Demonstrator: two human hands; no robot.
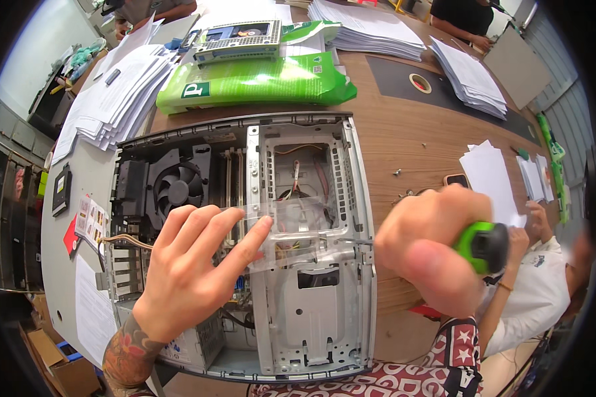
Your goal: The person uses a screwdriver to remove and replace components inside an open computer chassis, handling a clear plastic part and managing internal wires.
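Observation:
An opened desktop computer case lies on its side before me, showing a black fan, boards, cables and a metal drive cage. My left hand, fingers spread, rests over the middle of the case, fingertips on a clear thin plastic piece lying across the cage. My right hand, blurred, grips a green and black screwdriver at the case's right side; a thin shaft reaches toward the metal edge, its tip hard to make out. Loose screws lie on the table to the right.
Paper stacks, a green package with a metal drive unit on it, and a tape roll occupy the wooden table. A co-worker in white sits close at right; two other people are across the table.

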